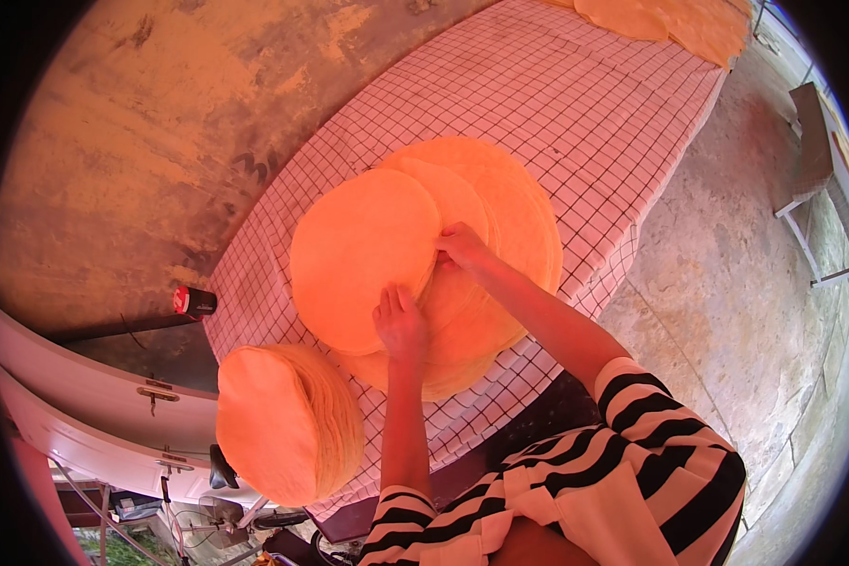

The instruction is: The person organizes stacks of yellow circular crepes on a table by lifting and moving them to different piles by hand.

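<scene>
over cloth, left hand and right hand touch a round sheet

We see one top here: a striped shirt, broad black bands alternating with pale ones. Pale bands read pinkish. Stripes curve around the shoulders and run onto both sleeves. Left sleeve and right sleeve are both short and loose, ending with a pale edge. Plain pale cloth sits across the chest, unstriped, angular edges; we can't tell whether collar or overlay. Forearms bare. Left hand and right hand bare too.
</scene>
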A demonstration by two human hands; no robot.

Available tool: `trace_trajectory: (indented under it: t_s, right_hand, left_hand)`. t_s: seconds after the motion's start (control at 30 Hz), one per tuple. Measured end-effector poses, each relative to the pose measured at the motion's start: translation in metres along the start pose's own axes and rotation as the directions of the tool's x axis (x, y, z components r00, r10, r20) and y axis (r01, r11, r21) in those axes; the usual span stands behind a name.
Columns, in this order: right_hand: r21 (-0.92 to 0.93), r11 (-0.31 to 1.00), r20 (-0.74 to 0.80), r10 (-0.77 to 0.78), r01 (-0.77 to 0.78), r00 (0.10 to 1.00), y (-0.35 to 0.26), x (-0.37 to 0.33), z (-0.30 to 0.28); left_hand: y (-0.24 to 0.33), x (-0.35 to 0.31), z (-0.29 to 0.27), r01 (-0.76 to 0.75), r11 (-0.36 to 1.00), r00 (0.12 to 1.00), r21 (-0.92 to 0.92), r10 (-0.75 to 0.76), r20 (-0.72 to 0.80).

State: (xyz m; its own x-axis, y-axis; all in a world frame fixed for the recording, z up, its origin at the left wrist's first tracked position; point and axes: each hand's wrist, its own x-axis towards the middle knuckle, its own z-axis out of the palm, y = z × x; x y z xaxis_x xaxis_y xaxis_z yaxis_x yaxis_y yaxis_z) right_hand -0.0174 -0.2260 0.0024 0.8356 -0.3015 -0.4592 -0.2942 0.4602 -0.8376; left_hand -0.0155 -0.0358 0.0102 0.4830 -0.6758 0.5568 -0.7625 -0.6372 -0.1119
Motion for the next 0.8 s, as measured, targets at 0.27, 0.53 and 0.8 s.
trace_trajectory:
  t_s: [0.27,0.53,0.8]
  right_hand:
    - [0.257,0.965,0.003,-0.053,0.051,0.999,-0.014,-0.021,0.033]
    - [0.304,0.939,0.122,-0.205,0.16,0.971,-0.026,-0.062,-0.015]
    - [0.722,0.685,0.158,-0.299,0.097,0.941,0.024,-0.138,-0.107]
  left_hand:
    - [0.004,0.008,-0.009,0.109,0.994,0.994,0.017,-0.109,-0.009]
    - [-0.046,0.08,-0.12,0.049,0.997,0.993,0.063,-0.042,-0.115]
    - [0.021,-0.064,-0.157,-0.372,0.901,0.928,-0.225,0.356,-0.109]
